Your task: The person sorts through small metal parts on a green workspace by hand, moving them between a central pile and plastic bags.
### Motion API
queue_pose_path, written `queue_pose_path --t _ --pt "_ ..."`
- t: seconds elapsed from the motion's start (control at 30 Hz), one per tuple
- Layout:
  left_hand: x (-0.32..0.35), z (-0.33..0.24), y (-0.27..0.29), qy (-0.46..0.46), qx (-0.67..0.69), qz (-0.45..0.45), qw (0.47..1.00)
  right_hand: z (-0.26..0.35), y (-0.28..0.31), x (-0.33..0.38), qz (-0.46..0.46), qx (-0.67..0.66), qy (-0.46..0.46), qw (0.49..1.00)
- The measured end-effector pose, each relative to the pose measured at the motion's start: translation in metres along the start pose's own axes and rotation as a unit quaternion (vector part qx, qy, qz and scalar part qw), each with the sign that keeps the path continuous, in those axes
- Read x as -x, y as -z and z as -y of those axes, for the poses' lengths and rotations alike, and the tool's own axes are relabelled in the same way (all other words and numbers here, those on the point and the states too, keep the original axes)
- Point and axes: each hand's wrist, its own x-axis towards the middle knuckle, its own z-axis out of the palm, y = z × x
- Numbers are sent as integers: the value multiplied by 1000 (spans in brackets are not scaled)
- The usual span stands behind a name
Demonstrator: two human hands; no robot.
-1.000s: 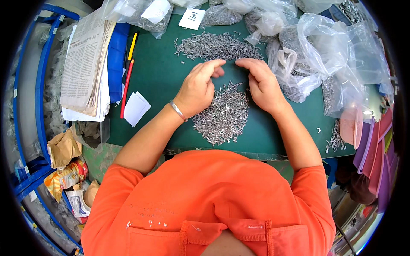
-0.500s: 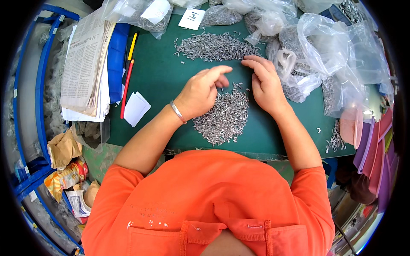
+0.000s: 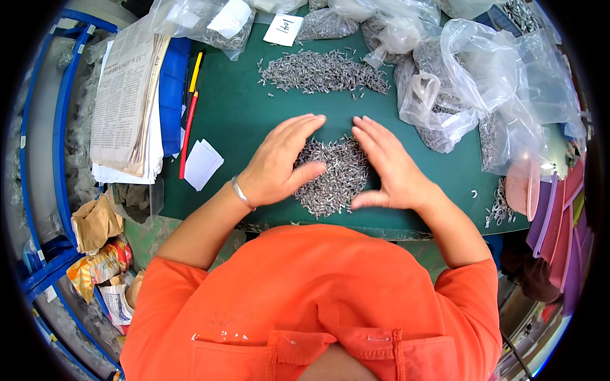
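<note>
A near pile of small silvery metal parts (image 3: 330, 181) lies on the green tabletop (image 3: 254, 105) close to my body. My left hand (image 3: 283, 159) curves round its left side, thumb stretched over the parts. On the opposite side my right hand (image 3: 389, 166) is spread against the pile, its thumb at the lower right edge. Neither hand grips anything. Farther off, a wider heap of the same kind of parts (image 3: 321, 71) stretches across the table. The single pieces are too small to make out exactly.
Clear plastic bags of metal parts (image 3: 438, 95) crowd the far right. At left are a newspaper stack (image 3: 127, 95), a blue bin (image 3: 173, 95), a red pen (image 3: 188, 136) and white paper slips (image 3: 202, 164). Small metal rings (image 3: 501, 206) lie near the right front edge.
Both hands have come nearer my body and opened out, now on either side of the near pile. My right hand has left the far heap. The near pile looks more compact.
</note>
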Motion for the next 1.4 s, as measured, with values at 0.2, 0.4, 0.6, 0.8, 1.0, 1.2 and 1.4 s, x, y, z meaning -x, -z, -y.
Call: queue_pose_path --t 0.2,0.4,0.6,0.8,1.0,1.2,1.4 --pt "23 -14 -44 -4 -75 -43 996 26 -31 -9 4 69 -5 998" --pt "4 -15 -62 69 10 -203 977 19 -61 -42 -131 31 4 991" --pt "-23 -18 -71 127 206 -311 919 22 -69 -66 -305 -102 -30 946" --pt "-33 -33 -62 213 512 -388 737 45 -74 -83 -358 -295 -122 878" --pt "-28 -9 -55 226 762 -289 534 57 -73 -102 -416 -227 -3 881" --pt "-21 1 -60 48 862 -146 484 70 -49 -103 -393 -141 71 906" --pt "-28 -11 -50 311 818 -254 411 53 -37 -91 -441 -492 -115 742"
